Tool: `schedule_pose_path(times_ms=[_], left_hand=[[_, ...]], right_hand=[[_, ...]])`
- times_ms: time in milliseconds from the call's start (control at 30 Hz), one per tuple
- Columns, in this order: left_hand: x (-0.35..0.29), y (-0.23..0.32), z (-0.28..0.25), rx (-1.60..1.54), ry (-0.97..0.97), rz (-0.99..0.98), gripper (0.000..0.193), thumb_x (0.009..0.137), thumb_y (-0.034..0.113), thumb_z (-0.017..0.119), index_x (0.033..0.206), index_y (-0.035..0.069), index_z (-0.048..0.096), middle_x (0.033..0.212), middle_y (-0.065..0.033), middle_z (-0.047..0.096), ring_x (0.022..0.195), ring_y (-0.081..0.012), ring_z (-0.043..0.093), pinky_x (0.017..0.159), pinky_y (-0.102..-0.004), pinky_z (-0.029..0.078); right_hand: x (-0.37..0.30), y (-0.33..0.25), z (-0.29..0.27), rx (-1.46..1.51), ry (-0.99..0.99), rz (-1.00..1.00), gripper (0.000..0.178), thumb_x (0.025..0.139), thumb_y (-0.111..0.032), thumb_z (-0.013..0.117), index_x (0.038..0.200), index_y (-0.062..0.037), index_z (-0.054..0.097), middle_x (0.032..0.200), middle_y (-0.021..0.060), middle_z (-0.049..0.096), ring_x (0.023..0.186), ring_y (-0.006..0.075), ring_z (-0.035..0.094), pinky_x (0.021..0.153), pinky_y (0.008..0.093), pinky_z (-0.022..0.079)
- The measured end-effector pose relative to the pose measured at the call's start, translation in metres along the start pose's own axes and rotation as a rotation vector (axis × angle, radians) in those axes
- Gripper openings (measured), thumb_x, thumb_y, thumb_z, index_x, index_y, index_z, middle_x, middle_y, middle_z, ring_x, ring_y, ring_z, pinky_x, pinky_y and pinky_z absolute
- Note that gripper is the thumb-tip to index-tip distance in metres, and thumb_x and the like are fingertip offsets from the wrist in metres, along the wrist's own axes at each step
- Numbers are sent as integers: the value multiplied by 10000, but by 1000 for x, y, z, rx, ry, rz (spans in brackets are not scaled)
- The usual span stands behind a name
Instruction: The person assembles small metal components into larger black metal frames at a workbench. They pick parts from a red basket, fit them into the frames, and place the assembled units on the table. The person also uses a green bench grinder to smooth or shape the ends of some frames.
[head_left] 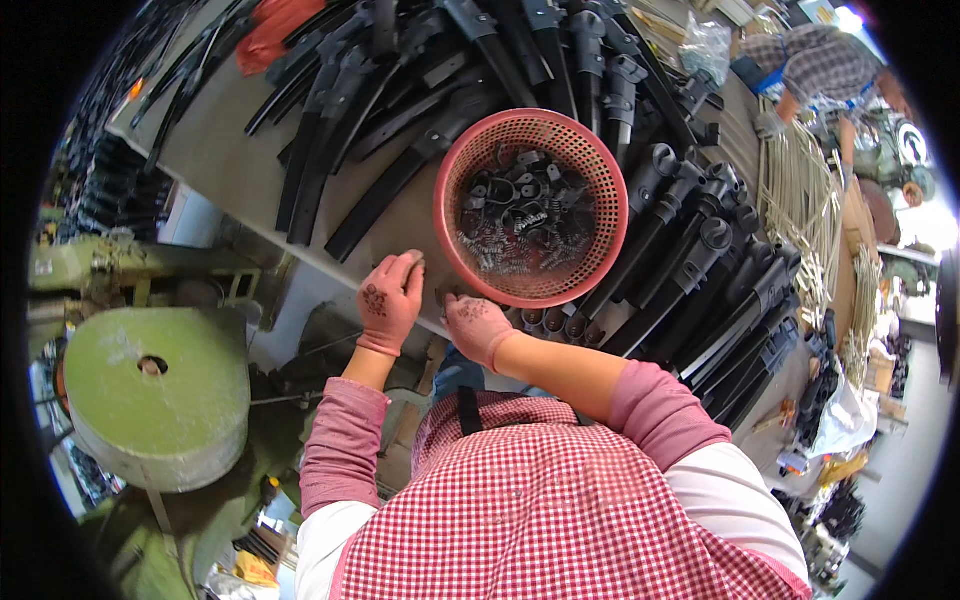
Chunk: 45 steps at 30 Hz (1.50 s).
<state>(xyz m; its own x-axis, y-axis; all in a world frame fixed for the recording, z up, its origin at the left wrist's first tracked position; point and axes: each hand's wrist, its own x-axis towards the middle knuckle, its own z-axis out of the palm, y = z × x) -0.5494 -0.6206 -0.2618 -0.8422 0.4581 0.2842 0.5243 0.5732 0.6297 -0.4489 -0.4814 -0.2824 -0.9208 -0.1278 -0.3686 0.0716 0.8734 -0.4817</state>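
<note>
A red perforated plastic basket [447,200] stands near the table's front edge. Small black clips or brackets [525,190] and thin metal springs [490,250] lie inside it. Left of the basket, my left hand [388,305], in a pink patterned glove, is raised with its fingers pressed together; anything in them is too small to make out. Just below the basket's near rim, my right hand [477,325] has its gloved fingers curled in at the table edge. What it may hold is hidden.
Long black tubular parts with joint fittings [385,190] cover the far table [225,170]; more black tubes [700,260] are stacked right of the basket. A green machine [155,390] stands at left. Bundled pale strips [800,210] and another person in a checked shirt [825,65] are at upper right.
</note>
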Motion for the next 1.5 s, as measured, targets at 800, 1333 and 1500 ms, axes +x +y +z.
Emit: schedule_pose_path(times_ms=[800, 1333, 1500], left_hand=[[62, 109, 130, 777, -547, 487, 230, 872, 145, 620, 1095, 172, 668, 1148, -97, 562, 985, -278, 644, 801, -414, 550], [65, 129, 97, -1502, -77, -1133, 171, 1006, 185, 585, 1160, 181, 509, 923, -88, 636, 828, -200, 667, 703, -420, 595], [21, 198, 39, -1541, -539, -571, 157, 1003, 160, 596, 1103, 41, 620, 934, -91, 672, 818, -164, 685, 763, -316, 593]], right_hand=[[-246, 61, -109, 2195, 354, 203, 383, 1003, -259, 614, 1283, -1, 573, 1059, 75, 651, 902, 156, 658, 747, 281, 561], [-278, 57, -129, 1774, 445, 304, 354, 982, -244, 657, 1240, 0, 646, 837, 8, 666, 684, 65, 602, 590, 187, 466], [-280, 49, -146, 1739, 388, 244, 326, 934, -244, 720, 1152, -4, 686, 911, 43, 726, 702, 62, 616, 574, 185, 457]])
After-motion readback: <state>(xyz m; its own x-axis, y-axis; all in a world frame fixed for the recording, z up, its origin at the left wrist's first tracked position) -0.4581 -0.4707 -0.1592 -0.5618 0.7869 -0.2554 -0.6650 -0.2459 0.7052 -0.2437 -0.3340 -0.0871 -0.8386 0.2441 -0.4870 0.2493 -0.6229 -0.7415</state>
